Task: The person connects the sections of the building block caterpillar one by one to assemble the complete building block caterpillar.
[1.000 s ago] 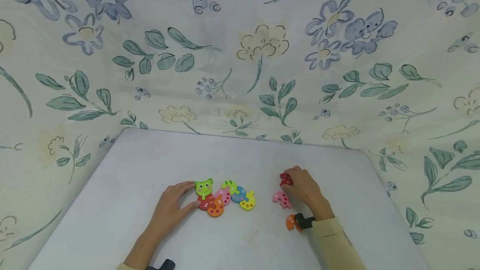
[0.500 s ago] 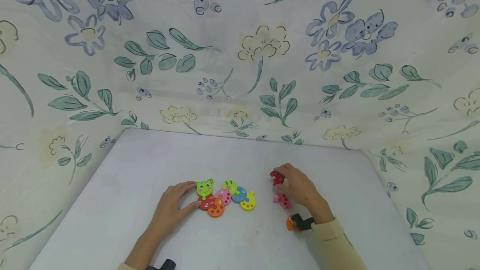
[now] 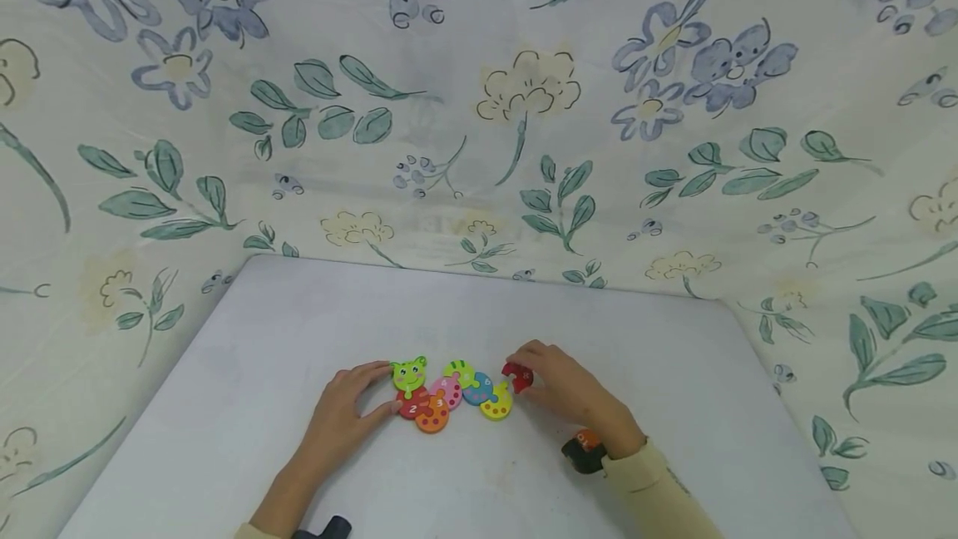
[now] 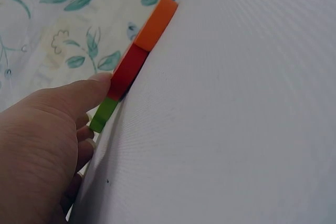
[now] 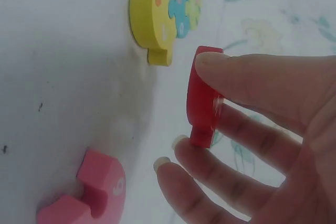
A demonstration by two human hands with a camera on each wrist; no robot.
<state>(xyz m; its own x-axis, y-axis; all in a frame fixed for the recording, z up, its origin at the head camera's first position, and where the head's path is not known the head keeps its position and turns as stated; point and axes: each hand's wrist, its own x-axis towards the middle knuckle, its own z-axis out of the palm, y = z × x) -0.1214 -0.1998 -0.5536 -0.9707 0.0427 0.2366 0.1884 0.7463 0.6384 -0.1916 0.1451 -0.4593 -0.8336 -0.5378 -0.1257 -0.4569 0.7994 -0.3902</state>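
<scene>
A row of joined caterpillar puzzle pieces lies on the white table, from a green smiling head (image 3: 408, 375) to a yellow dotted piece (image 3: 496, 406). My left hand (image 3: 348, 407) holds its left end, the thumb at the red piece numbered 2 (image 3: 409, 407) and fingers beside the head. In my right hand (image 3: 560, 381) a loose red puzzle piece (image 5: 202, 93) is pinched by the thumb and fingers. It is raised just right of the yellow piece, with a gap between them in the right wrist view.
A loose pink puzzle piece (image 5: 107, 190) lies below my right hand, hidden in the head view. An orange piece (image 3: 588, 438) sits near the right wrist, partly covered by a black wrist device (image 3: 582, 457). Floral cloth (image 3: 449, 148) rises behind the table.
My right hand has carried the red puzzle piece leftward, from above the pink piece to beside the yellow end of the row. The left hand and the row have stayed put.
</scene>
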